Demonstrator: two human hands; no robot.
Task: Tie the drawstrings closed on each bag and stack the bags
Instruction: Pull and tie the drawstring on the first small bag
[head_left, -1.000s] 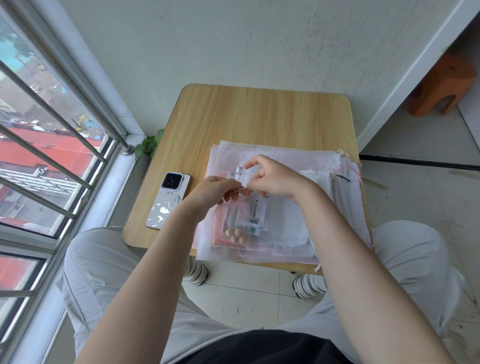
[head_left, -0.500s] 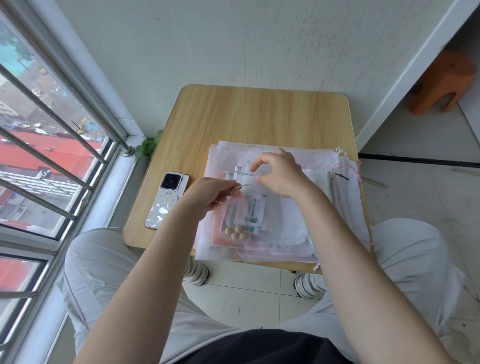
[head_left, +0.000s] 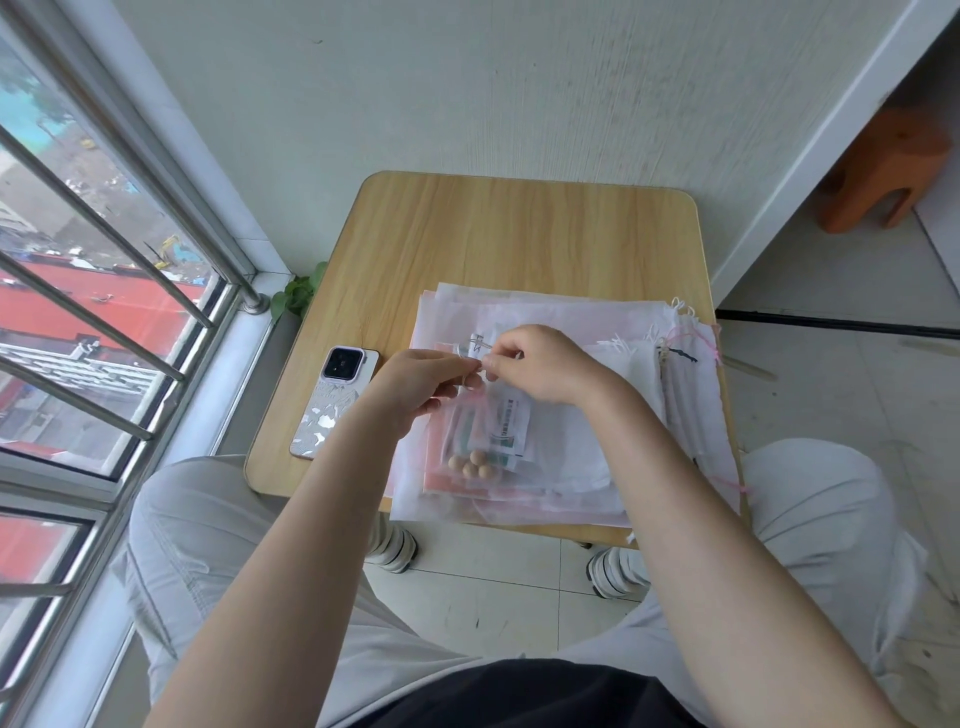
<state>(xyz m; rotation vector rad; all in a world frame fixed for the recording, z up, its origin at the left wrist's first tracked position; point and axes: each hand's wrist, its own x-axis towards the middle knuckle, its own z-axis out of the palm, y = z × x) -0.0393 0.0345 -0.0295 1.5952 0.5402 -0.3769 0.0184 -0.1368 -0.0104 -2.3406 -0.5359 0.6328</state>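
Sheer pink mesh is forming the small bag (head_left: 480, 441) that is lying on top of a pile of bags (head_left: 571, 415) at the near right part of the table (head_left: 519, 234), with its closed bottom toward the person and its mouth pointing away. Through the fabric, white packets with green print and four pale round beads are showing. Just beyond the mouth, both hands are meeting: the left hand (head_left: 415, 387) is coming from the left and the right hand (head_left: 545, 366) from the right, and their fingers are pinching the thin drawstring (head_left: 480, 349) between them, almost touching each other. The string is running roughly left to right between the two pinches, so I judge that the next pull is going sideways, apart. Neither hand is clearly nearer. Whether a knot is already forming, I cannot tell. Left of the pile, a phone (head_left: 335, 400) is lying face down.
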